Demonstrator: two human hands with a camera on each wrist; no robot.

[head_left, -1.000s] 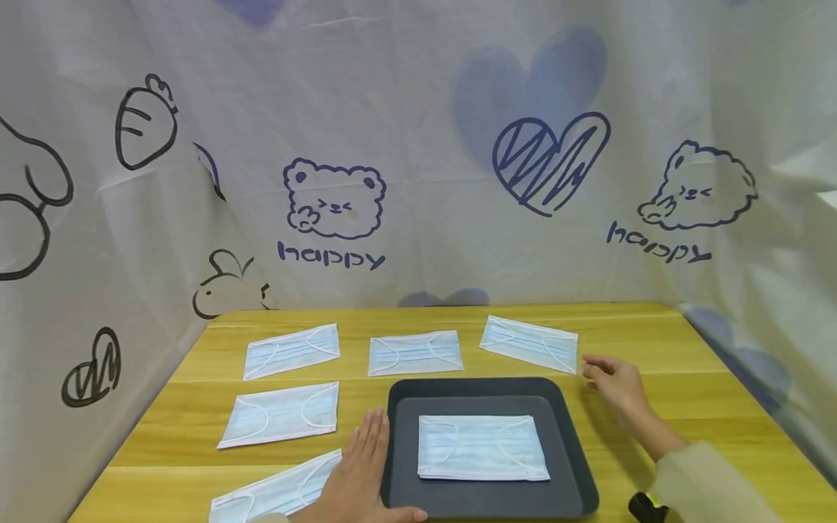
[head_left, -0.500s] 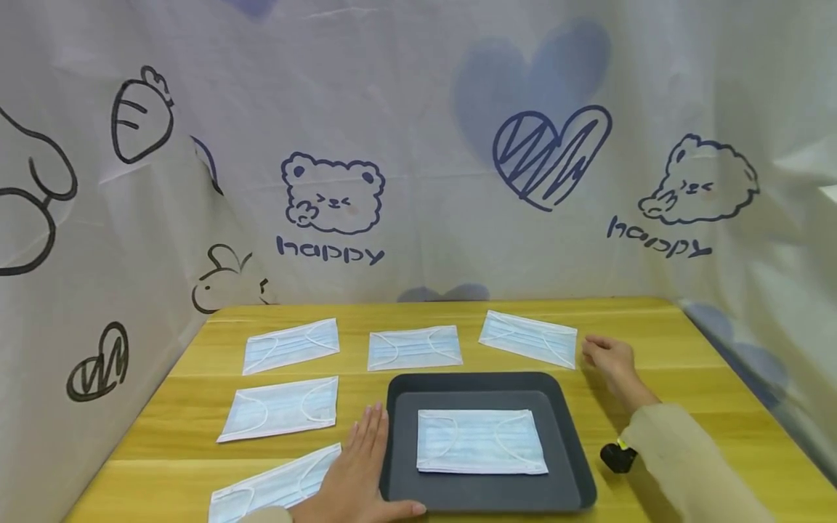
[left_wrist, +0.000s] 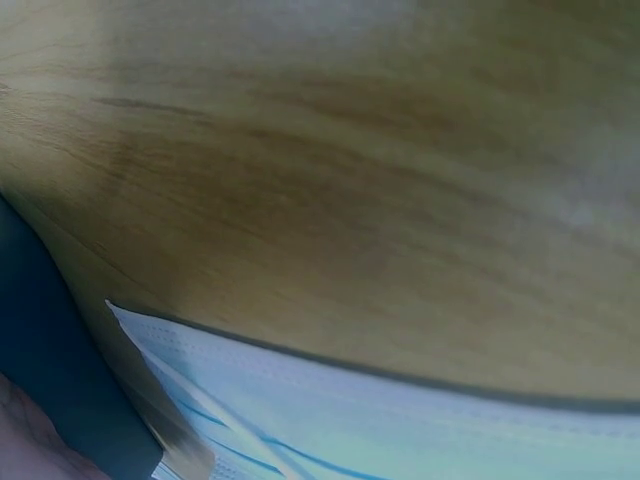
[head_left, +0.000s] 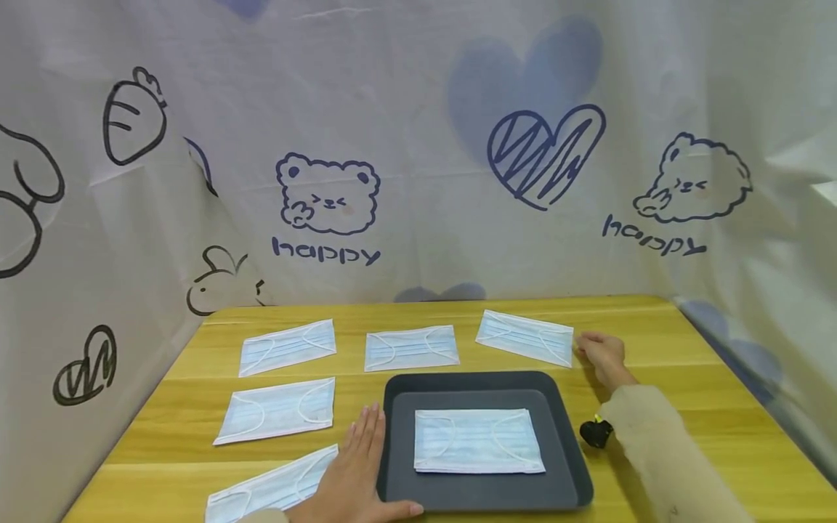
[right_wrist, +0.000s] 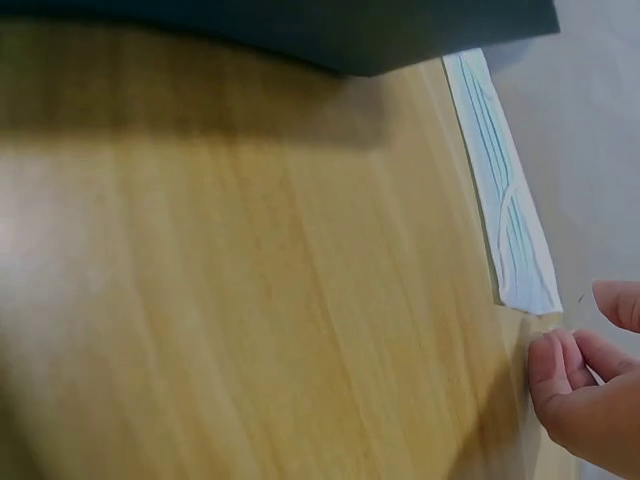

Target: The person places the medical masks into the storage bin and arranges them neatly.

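In the head view, my left hand (head_left: 349,465) lies flat along the left side of a dark grey tray (head_left: 484,399), thumb at its front corner. Inside the tray lies a light blue pleated face mask (head_left: 477,441) with a doubled lower edge. My right hand (head_left: 603,356) hovers at the right end of the far-right face mask (head_left: 525,338), fingers loosely curled. A small gap shows between its fingers (right_wrist: 545,358) and the mask (right_wrist: 505,190) in the right wrist view. Below my left hand in its wrist view is another mask (left_wrist: 400,430).
More face masks lie flat on the wooden table: back middle (head_left: 412,348), back left (head_left: 288,347), middle left (head_left: 275,410) and front left (head_left: 275,487), partly behind my left hand. A small black object (head_left: 596,433) shows beside the right sleeve. A printed curtain (head_left: 418,181) encloses the table.
My right hand has drawn slightly in toward the end of the far-right mask, its forearm and sleeve coming further forward. My left hand stays at the tray. The head view has shifted slightly.
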